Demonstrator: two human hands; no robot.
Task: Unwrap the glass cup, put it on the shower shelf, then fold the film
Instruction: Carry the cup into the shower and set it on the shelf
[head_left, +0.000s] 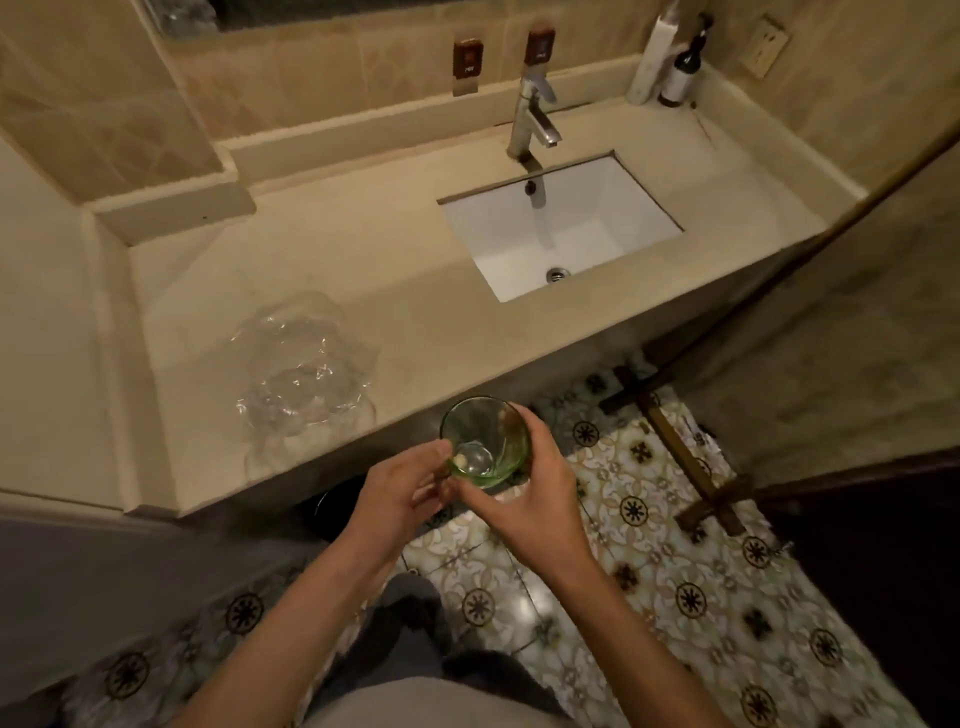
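- Glass, green-tinted and round, forms the cup, already bare and held in the air just off the front edge of the beige stone counter.
- Right hand wraps its wall; left hand pinches the near side, each grip closed on it.
- Likely rigid, smooth, breakable: hold the wall, not the rim.
- Crumpled clear plastic film lies on the counter, light and floppy.

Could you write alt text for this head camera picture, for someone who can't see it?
Two hands, left hand and right hand, hold a green glass cup at the front edge of a beige counter. Crumpled clear film lies on the counter left of a white sink.
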